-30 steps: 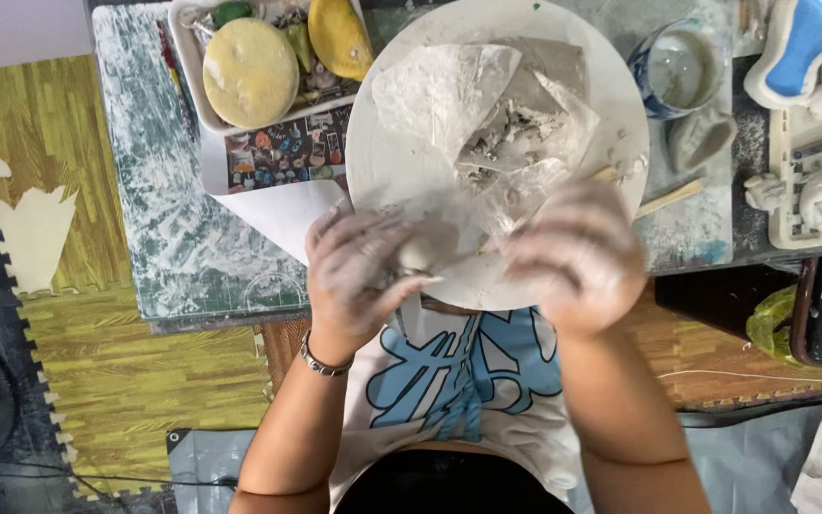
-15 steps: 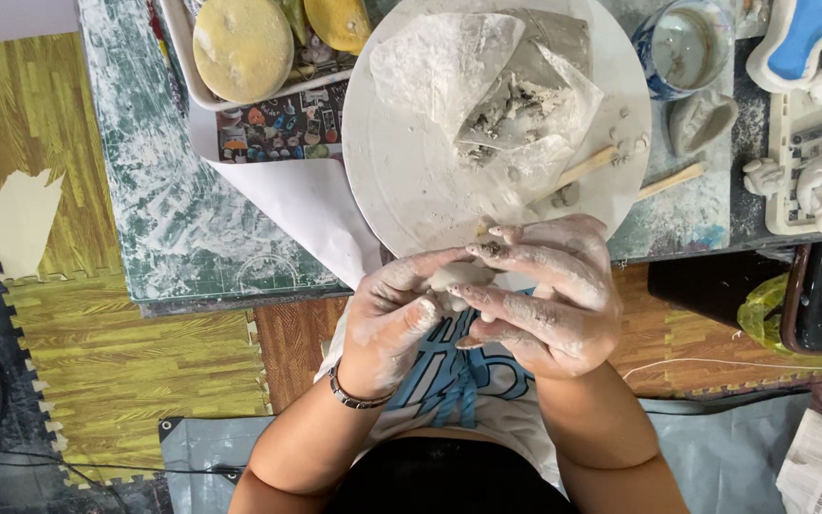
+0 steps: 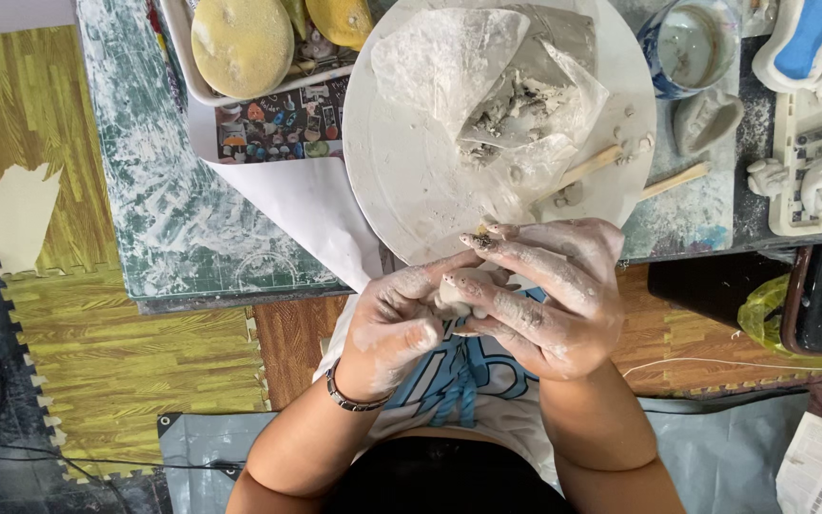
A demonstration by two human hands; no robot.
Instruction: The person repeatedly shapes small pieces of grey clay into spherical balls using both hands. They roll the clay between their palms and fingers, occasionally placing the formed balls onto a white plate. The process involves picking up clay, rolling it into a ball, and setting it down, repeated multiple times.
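Clay-white from wrist to fingertip, our two hands meet just below the near edge of the work table (image 3: 192, 238), over our lap. Between them sits a small pale lump of clay (image 3: 457, 293), held clear of the table and close to our printed shirt (image 3: 459, 376). Our left hand (image 3: 397, 328) cups the lump from below and from the side, fingers curled round it, a dark bracelet (image 3: 349, 400) at the wrist. Our right hand (image 3: 549, 290) closes over it from the other side, the thumb and long fingers pressed against the clay, the forefinger stretched out above with a dark smear at its tip. We cannot tell how much of the lump lies hidden inside the palms.

Just beyond our fingers lies a round white board (image 3: 401, 181), bearing a crumpled clear plastic sheet (image 3: 487, 76) with grey clay scraps on it. Two wooden tools (image 3: 677, 178) rest at the board's right rim. Near them stands a blue-patterned cup (image 3: 687, 43) of cloudy water. At the far left of the table a tray (image 3: 183, 52) holds yellow sponges (image 3: 240, 43). Yellow wood-print floor mats (image 3: 97, 343) lie to our left.
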